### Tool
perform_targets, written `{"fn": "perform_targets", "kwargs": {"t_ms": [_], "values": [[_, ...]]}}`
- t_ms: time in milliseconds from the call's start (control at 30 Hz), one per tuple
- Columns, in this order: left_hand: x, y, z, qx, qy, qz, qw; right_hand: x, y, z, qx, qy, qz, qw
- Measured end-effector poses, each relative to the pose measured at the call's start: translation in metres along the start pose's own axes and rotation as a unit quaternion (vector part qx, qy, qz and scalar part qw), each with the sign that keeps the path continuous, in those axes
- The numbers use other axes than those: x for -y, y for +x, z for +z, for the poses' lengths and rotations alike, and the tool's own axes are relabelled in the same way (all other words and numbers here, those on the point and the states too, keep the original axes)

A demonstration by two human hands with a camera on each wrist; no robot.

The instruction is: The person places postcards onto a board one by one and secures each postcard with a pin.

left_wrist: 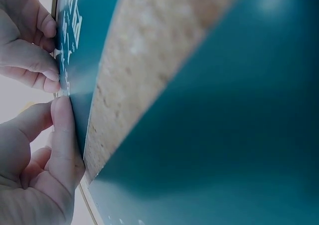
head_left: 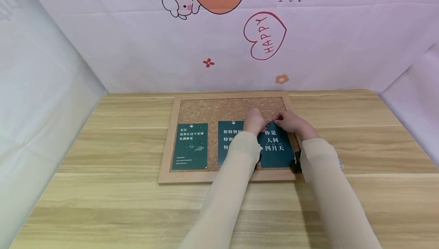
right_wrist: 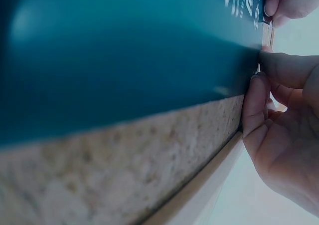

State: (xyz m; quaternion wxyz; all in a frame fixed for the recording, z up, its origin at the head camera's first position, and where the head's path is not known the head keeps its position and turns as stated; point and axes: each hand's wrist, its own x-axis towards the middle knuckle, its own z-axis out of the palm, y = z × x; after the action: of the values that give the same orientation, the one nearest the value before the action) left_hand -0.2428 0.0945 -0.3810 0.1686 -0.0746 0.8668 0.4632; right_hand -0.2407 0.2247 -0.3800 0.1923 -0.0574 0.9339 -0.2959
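Observation:
A cork board (head_left: 229, 110) with a wooden frame lies on the table, bearing three dark green cards with white writing. At the top edge of the rightmost card (head_left: 277, 155), my left hand (head_left: 254, 122) pinches the left corner between thumb and finger. My right hand (head_left: 291, 122) pinches the same edge farther right, its fingertips close to the left hand's. In the right wrist view, thumb and finger of the right hand (right_wrist: 284, 110) meet at the card's edge. Whether a pin is between the fingers is hidden.
The left card (head_left: 190, 151) and the middle card (head_left: 226, 153) each have a pale round pin at the top; my left sleeve partly covers the middle one. Wood-grain table (head_left: 113, 157) surrounds the board. A white printed backdrop (head_left: 144, 50) rises behind it.

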Motion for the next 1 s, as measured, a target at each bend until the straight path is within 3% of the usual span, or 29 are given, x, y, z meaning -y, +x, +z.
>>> {"fn": "perform_targets", "kwargs": {"t_ms": [533, 1000], "values": [[-0.0007, -0.0010, 0.0032, -0.016, 0.038, 0.008, 0.9991, -0.0012, -0.0005, -0.0013, 0.001, -0.004, 0.002, 1.000], [0.0002, -0.0021, -0.0014, -0.003, 0.022, 0.009, 0.9997, -0.0011, 0.0018, -0.0009, 0.001, -0.018, -0.003, 1.000]]}}
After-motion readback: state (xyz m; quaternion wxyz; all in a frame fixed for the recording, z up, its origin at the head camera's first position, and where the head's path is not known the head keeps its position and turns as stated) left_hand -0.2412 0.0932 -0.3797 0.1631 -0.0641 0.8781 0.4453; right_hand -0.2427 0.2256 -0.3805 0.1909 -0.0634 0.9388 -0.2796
